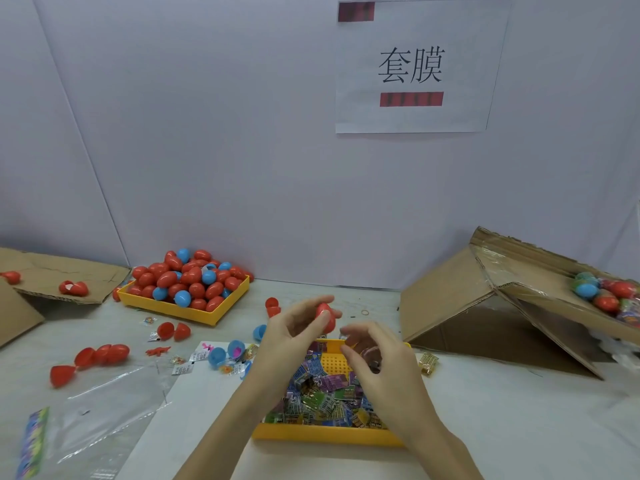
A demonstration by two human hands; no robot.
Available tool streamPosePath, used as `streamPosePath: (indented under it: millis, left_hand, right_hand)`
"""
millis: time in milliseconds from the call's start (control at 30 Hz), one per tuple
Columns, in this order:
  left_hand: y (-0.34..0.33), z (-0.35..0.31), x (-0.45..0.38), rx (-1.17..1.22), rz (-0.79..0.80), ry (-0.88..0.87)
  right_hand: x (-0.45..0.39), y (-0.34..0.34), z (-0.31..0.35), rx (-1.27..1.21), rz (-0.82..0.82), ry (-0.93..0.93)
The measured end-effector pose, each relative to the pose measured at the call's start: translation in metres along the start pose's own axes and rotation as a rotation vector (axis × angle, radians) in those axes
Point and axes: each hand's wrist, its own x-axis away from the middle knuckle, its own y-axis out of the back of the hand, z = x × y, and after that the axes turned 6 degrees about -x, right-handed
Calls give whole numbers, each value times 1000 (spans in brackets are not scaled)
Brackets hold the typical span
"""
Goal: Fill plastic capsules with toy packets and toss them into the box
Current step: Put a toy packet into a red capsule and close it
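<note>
My left hand (294, 327) pinches a red capsule (326, 318) between thumb and fingertips above the table's middle. Just to its right, my right hand (377, 365) has its fingers curled round a small clear toy packet (367, 351), which is blurred. Both hands hover over a yellow tray (329, 436) heaped with colourful toy packets (322, 393). A tilted cardboard box (519, 299) at the right holds several closed capsules (604, 294). A second yellow tray (187, 311) at the back left is piled with red and blue capsules (188, 277).
Open red capsule halves (90, 358), blue halves (225, 353) and loose packets lie scattered on the left of the table. Clear plastic bags (104, 407) lie at the front left. Flattened cardboard (52, 278) sits at the far left. A white wall with a paper sign (412, 67) stands behind.
</note>
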Motion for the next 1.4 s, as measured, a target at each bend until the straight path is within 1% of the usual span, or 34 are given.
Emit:
streamPosePath:
  millis: [67,133,200,267,333,567,700,800,867,933,1000,1067,1267,1400]
  left_hand:
    - [4,4,-3,8,-37,39]
    - [3,6,-5,53,-56,71]
    - [1,8,-5,93,-63,83]
    - [0,11,-5,101,-59,84]
    - [1,15,-6,91,-58,89]
    - [2,19,-7,86,-80,113]
    - [1,14,-5,93,-80,115]
    - [1,16,-5,-9,-106,138]
    - [2,18,-5,-106,-87,118]
    - [4,19,-3,-244,-25,48]
    - [5,18,-1,-339,73,-14]
    - [3,17,0,-383,130,-38]
    - [0,16,-1,-361,63,-28]
    - [0,18,-1,-404,34,-29]
  right_hand:
    - [1,0,-5,176,97,-17]
    - [2,-1,-9,341,230,-58]
    - [1,-3,-9,464,338,-99]
    - [-1,-5,-6,526,392,-118]
    - [-1,-7,-3,563,408,-117]
    - [1,-7,-1,471,341,-149]
    - [0,-5,-6,434,286,-116]
    - [-1,-4,-9,388,213,-100]
    - [-2,-2,-10,334,147,-105]
    - [-2,0,-11,229,74,-143]
    - [-3,2,-11,96,31,-195]
    - [-3,4,-10,24,32,-214]
    - [-2,3,-9,-9,65,-217]
    - [-3,3,-5,-97,38,-248]
